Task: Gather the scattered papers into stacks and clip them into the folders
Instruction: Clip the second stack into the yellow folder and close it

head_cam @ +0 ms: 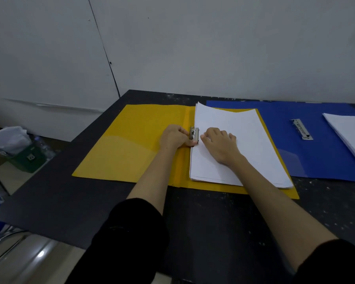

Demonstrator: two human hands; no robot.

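An open yellow folder (129, 144) lies flat on the black table (213, 218). A stack of white paper (252, 136) rests on its right half, its left edge at the metal clip (194, 133) by the spine. My left hand (175, 137) grips that clip with thumb and fingers. My right hand (221, 145) lies flat on the paper just right of the clip, fingers spread. To the right lies an open blue folder (320, 158) with its own metal clip (301, 129) bare, and a second white paper stack (350, 132) on its right half, cut off by the frame edge.
A white wall stands right behind the table. Left of the table, lower down, sit a green box (29, 158) and crumpled plastic bags (7, 138). A metal chair frame (14, 255) shows at the bottom left.
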